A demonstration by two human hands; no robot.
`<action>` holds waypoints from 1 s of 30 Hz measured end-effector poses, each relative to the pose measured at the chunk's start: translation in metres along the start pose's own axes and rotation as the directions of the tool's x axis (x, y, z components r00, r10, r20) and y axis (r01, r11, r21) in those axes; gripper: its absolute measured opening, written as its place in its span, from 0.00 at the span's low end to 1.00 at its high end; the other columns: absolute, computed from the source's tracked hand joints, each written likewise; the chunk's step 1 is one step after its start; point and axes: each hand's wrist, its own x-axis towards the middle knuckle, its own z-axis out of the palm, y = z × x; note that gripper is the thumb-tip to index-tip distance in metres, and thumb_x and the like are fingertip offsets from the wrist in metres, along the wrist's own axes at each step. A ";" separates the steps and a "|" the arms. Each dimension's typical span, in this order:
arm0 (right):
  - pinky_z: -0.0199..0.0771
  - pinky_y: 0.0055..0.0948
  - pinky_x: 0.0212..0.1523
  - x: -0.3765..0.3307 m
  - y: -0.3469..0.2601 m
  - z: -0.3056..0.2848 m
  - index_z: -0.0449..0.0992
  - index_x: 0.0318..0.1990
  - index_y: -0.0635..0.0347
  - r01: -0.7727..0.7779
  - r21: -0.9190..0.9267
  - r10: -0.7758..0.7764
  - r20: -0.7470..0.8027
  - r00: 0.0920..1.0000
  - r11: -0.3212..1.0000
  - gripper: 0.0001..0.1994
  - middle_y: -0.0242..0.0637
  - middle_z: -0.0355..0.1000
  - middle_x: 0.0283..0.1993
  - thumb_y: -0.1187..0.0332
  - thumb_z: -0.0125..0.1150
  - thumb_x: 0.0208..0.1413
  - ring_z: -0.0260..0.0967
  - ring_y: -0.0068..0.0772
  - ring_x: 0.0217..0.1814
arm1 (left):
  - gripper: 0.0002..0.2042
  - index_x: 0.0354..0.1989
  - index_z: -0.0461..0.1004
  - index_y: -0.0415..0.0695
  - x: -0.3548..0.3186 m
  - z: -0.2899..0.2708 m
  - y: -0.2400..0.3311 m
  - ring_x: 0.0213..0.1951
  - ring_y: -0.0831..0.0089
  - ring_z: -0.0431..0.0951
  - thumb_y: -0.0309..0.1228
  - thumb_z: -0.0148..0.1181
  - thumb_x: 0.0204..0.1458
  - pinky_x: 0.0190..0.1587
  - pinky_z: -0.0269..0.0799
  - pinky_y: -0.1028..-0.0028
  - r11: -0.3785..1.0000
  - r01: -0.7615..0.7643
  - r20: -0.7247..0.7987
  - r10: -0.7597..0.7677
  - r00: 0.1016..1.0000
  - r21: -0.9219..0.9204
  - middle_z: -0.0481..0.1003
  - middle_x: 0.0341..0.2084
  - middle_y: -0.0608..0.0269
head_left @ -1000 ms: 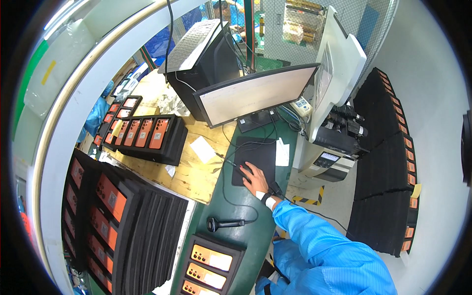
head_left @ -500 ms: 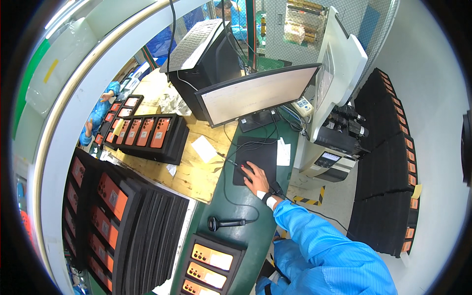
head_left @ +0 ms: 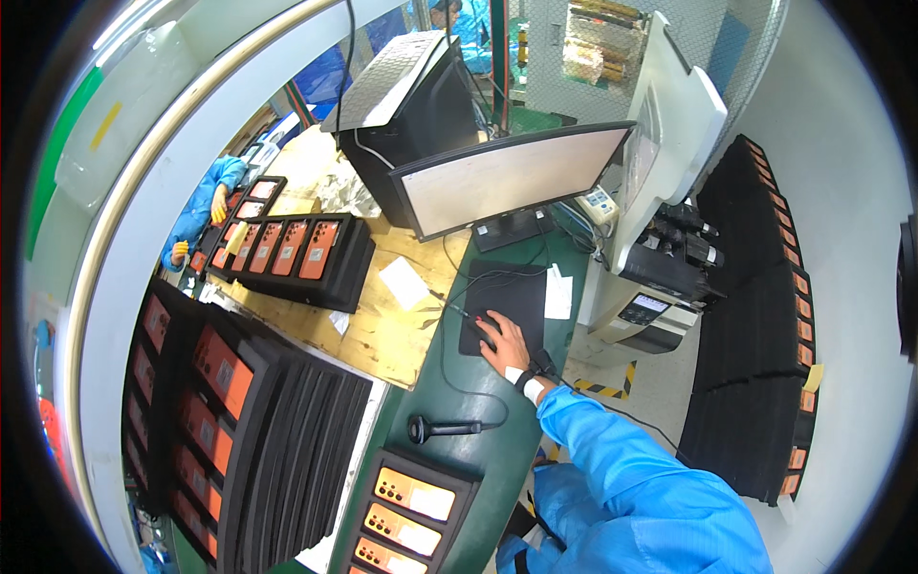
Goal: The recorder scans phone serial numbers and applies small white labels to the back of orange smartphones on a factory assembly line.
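Observation:
My right hand (head_left: 504,346) lies over a dark computer mouse on a black mouse pad (head_left: 521,282), fingers curved round it. The mouse is mostly hidden under the palm and fingers. A black strap (head_left: 525,381) circles the wrist below the blue sleeve. In front of the hand stands a monitor (head_left: 516,177) with a pale screen. Nearer on the green table lies a black barcode scanner (head_left: 445,429) with its cable. Next to it a black foam tray (head_left: 459,497) holds several orange phone-like panels (head_left: 414,491). My left hand is out of sight.
Stacked black trays (head_left: 296,440) with orange panels fill the left; another tray stack (head_left: 344,273) stands on the wooden board. A black computer case (head_left: 411,134) stands behind. White papers (head_left: 557,292) lie beside the pad. A co-worker's gloved hands (head_left: 219,204) show far left. Tall tray stacks (head_left: 736,383) line the right.
The view has shifted slightly, so the table things sit a little further right. My hand stays on the mouse. The co-worker's hands at far left have moved.

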 end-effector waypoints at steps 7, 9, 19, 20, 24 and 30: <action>0.61 0.46 0.66 0.000 0.002 0.004 0.75 0.58 0.52 0.013 0.003 -0.013 0.009 1.000 1.000 0.22 0.45 0.64 0.65 0.66 0.66 0.54 0.61 0.52 0.67 | 0.30 0.67 0.63 0.42 -0.004 -0.010 0.003 0.44 0.47 0.81 0.44 0.58 0.60 0.45 0.79 0.56 0.998 0.018 -0.024 -0.017 1.000 0.061 0.77 0.48 0.43; 0.61 0.46 0.65 0.000 0.002 0.004 0.75 0.58 0.52 0.011 -0.001 -0.011 0.016 1.000 1.000 0.22 0.45 0.64 0.65 0.66 0.66 0.54 0.61 0.52 0.67 | 0.30 0.67 0.63 0.42 -0.005 -0.011 0.006 0.44 0.48 0.81 0.44 0.58 0.60 0.45 0.79 0.56 1.000 0.011 -0.052 -0.011 0.999 0.005 0.77 0.48 0.43; 0.61 0.45 0.66 0.001 -0.001 0.005 0.71 0.65 0.50 0.028 -0.061 -0.026 0.033 0.999 0.998 0.28 0.44 0.63 0.67 0.65 0.64 0.55 0.60 0.51 0.67 | 0.31 0.68 0.62 0.42 -0.003 -0.014 0.004 0.47 0.48 0.81 0.45 0.57 0.60 0.47 0.78 0.56 0.994 0.049 0.051 -0.044 0.998 -0.096 0.77 0.50 0.43; 0.61 0.45 0.65 0.002 0.000 0.005 0.70 0.66 0.50 0.036 -0.071 -0.034 0.032 0.999 0.997 0.28 0.44 0.63 0.67 0.65 0.64 0.55 0.60 0.50 0.67 | 0.31 0.69 0.61 0.41 -0.003 -0.014 0.004 0.48 0.48 0.80 0.45 0.57 0.60 0.49 0.78 0.56 0.986 0.042 0.043 -0.036 0.998 -0.161 0.76 0.50 0.42; 0.61 0.45 0.65 0.002 0.001 0.007 0.69 0.66 0.51 -0.012 -0.117 0.023 0.091 0.996 0.993 0.28 0.45 0.62 0.68 0.64 0.63 0.56 0.60 0.50 0.68 | 0.30 0.69 0.61 0.40 -0.006 -0.013 0.002 0.49 0.47 0.79 0.43 0.57 0.61 0.51 0.77 0.56 0.984 0.066 0.053 -0.058 0.997 -0.166 0.75 0.52 0.41; 0.59 0.46 0.66 0.003 -0.001 0.005 0.68 0.67 0.50 -0.039 -0.089 0.045 0.072 0.996 0.995 0.30 0.46 0.59 0.69 0.63 0.64 0.55 0.58 0.52 0.69 | 0.28 0.68 0.63 0.40 -0.005 -0.010 0.004 0.49 0.46 0.79 0.41 0.55 0.62 0.51 0.77 0.55 0.995 0.029 0.023 -0.027 0.999 -0.094 0.76 0.52 0.42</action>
